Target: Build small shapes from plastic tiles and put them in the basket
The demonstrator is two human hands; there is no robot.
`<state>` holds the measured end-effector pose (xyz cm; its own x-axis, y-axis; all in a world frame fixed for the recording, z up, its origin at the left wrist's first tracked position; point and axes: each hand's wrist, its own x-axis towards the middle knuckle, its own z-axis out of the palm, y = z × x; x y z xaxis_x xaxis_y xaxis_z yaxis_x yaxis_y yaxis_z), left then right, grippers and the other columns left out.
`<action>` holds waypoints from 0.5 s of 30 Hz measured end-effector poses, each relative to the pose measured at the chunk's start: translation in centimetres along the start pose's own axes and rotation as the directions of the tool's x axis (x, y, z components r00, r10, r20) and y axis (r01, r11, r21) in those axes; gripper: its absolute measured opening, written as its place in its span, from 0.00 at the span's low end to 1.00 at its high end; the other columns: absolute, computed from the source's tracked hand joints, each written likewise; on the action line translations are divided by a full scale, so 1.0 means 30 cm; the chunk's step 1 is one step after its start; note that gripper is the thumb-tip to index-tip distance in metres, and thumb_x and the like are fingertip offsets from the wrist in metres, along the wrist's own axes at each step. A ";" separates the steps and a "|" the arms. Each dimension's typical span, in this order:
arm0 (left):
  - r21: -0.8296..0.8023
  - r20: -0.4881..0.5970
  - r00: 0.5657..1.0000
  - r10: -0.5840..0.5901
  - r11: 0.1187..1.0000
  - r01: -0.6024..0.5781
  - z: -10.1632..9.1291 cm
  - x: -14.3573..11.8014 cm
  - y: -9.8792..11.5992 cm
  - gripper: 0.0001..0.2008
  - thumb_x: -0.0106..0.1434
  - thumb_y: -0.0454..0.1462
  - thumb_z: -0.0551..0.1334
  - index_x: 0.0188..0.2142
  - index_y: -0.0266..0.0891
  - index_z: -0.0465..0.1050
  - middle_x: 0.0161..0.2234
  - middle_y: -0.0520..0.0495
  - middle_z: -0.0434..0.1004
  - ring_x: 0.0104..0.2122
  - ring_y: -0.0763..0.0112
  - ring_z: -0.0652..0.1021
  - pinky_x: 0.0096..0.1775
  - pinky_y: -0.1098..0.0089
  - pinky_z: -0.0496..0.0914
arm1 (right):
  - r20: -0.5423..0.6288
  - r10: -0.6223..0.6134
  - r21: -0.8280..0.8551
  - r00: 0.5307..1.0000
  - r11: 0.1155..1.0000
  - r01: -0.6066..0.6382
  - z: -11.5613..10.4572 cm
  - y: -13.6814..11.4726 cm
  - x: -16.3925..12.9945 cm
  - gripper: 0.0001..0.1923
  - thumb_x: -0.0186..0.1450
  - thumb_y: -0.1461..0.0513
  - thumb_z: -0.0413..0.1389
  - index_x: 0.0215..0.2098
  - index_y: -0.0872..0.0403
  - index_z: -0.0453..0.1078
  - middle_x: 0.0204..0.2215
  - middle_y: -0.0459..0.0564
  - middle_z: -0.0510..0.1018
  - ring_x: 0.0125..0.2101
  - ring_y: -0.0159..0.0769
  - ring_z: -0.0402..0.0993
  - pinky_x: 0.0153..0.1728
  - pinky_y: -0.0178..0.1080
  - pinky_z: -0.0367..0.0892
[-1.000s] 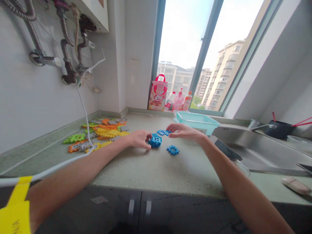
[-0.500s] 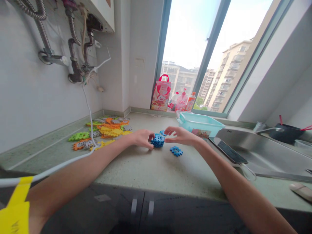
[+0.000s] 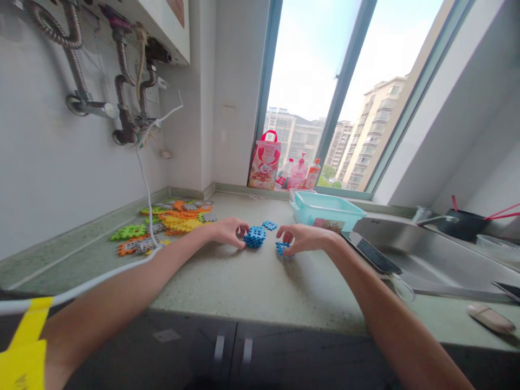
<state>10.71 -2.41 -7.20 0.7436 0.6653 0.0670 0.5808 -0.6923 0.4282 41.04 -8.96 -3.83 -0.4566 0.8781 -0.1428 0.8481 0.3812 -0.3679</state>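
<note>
A small stack of blue toothed plastic building pieces (image 3: 255, 237) sits on the countertop between my hands. My left hand (image 3: 231, 233) curls around the stack's left side, thumb and fingertips against its edge. To the right, my right hand (image 3: 303, 238) has its thumb and fingers closed on a single blue toothed piece (image 3: 281, 248), partly hidden by the fingers. Just behind the stack lies another flat blue piece (image 3: 270, 225).
Yellow, orange, green and grey toothed pieces (image 3: 179, 223) are heaped on the left, crossed by a white cable (image 3: 150, 208). A turquoise bin (image 3: 337, 208) stands behind my right hand. Rightward are a phone (image 3: 374, 254) and a steel sink (image 3: 430, 260).
My right hand has moved from beside the stack, down and right, onto the loose blue piece. My left hand stays at the stack. The whole view has shifted slightly.
</note>
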 end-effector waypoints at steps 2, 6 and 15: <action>0.003 0.004 1.000 0.006 1.000 -0.006 0.003 0.000 0.009 0.24 0.51 0.45 0.69 0.47 0.38 0.78 0.36 0.50 0.77 0.32 0.68 0.74 0.33 0.72 0.66 | -0.105 -0.031 0.024 0.994 0.999 0.034 -0.003 0.003 0.003 0.28 0.57 0.56 0.68 0.55 0.52 0.73 0.42 0.52 0.83 0.38 0.41 0.80 0.37 0.38 0.72; 0.007 0.010 1.000 0.004 1.000 -0.004 0.012 0.001 0.039 0.25 0.51 0.44 0.70 0.48 0.38 0.78 0.37 0.50 0.78 0.33 0.68 0.75 0.34 0.72 0.66 | -0.368 -0.228 0.010 0.902 0.968 0.249 0.009 -0.016 0.025 0.20 0.61 0.55 0.65 0.49 0.51 0.75 0.39 0.49 0.83 0.40 0.39 0.80 0.43 0.39 0.72; 0.000 0.024 0.999 0.043 0.999 -0.043 0.030 0.009 0.064 0.24 0.52 0.45 0.70 0.47 0.39 0.78 0.37 0.50 0.78 0.33 0.67 0.75 0.34 0.71 0.66 | -0.420 -0.382 -0.017 0.823 0.910 0.414 0.054 -0.028 0.088 0.15 0.68 0.50 0.62 0.45 0.50 0.80 0.43 0.51 0.84 0.44 0.40 0.80 0.48 0.42 0.73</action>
<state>12.33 -3.83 -7.17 0.7754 0.6283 0.0640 0.5485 -0.7203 0.4247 38.70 -7.43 -5.39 -0.5874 0.6986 0.4085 0.5873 0.7153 -0.3787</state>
